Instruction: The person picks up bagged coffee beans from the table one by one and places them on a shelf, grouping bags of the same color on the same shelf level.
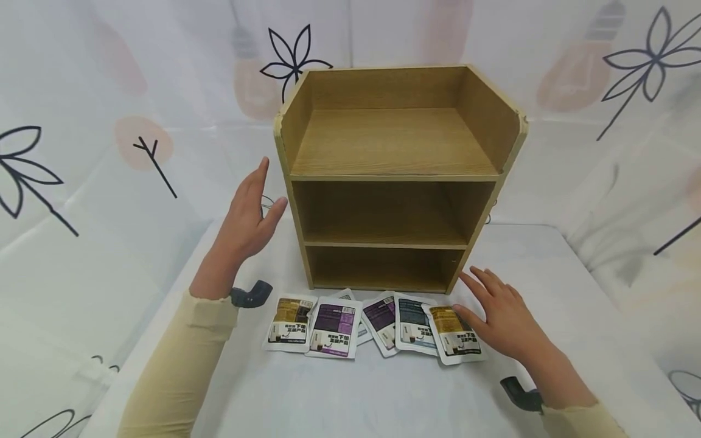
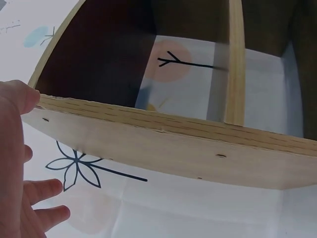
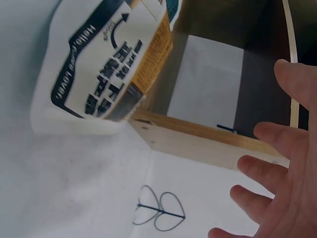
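In the head view, the wooden shelf [image 1: 393,143] stands upright on the desk [image 1: 356,398] with its open front facing 6 o'clock. It lies at about 3 o'clock from the left hand [image 1: 243,216], whose fingers are straight and whose thumb stands apart, just beside the shelf's side. The right hand [image 1: 502,316] has its fingers spread and holds nothing; the shelf's lower corner is near its fingertips at 10 o'clock. Nearer to this hand than to the left, the yellow packet [image 1: 453,333] lies at about 8 o'clock, its long axis from 11 to 5; whether the thumb touches it, I cannot tell. The other packets [image 1: 334,328] lie along the shelf's foot. In the left wrist view, the shelf's near edge runs roughly from 9 to 3 o'clock, and the thumb overlaps its end. In the right wrist view, the packet is at 10 to 11 o'clock from the parted fingers, its dark-striped end toward 10.
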A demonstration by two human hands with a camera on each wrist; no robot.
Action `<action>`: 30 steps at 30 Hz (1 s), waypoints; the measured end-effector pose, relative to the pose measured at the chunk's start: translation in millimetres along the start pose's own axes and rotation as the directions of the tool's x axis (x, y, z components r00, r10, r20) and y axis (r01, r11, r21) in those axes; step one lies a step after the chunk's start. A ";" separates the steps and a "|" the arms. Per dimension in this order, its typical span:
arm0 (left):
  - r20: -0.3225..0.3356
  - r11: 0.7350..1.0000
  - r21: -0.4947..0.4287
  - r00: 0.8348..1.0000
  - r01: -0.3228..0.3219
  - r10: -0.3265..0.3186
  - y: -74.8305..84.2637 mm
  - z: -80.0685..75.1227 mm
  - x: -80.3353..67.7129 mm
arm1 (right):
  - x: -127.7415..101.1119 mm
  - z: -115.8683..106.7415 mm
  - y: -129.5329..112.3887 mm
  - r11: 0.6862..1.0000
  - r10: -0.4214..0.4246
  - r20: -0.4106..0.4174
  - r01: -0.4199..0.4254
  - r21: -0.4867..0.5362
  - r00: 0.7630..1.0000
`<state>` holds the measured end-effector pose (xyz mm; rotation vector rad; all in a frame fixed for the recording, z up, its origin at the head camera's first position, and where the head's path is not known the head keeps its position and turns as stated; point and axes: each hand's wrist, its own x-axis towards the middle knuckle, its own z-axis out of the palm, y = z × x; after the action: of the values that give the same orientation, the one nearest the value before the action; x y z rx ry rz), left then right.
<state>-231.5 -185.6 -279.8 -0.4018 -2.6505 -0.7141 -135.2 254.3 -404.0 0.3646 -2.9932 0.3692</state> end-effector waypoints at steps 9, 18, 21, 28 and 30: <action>-0.023 1.000 -0.004 0.999 -0.026 0.026 5.2 -4.6 6.8 | -5.4 7.0 -2.0 1.000 -0.024 0.037 0.024 0.013 0.999; -0.020 1.000 -0.025 1.000 -0.016 0.016 9.4 -9.2 9.3 | -9.7 12.5 -0.3 0.998 -0.060 0.067 0.057 0.038 0.996; -0.018 1.000 -0.022 1.000 -0.004 0.004 11.2 -11.1 10.4 | -12.0 14.6 0.1 0.996 -0.078 0.070 0.074 0.059 0.994; -0.039 0.999 -0.029 0.999 -0.025 0.024 13.9 -13.3 14.6 | -15.7 19.9 0.5 0.990 -0.113 0.091 0.104 0.092 0.989; -0.038 0.999 -0.036 0.999 -0.027 0.025 15.0 -13.6 15.8 | -17.0 21.6 0.8 0.991 -0.106 0.109 0.095 0.099 0.988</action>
<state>-236.5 -177.6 -255.9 -0.4280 -2.5956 -0.7556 -120.5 253.4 -427.2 0.5615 -3.0597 0.4964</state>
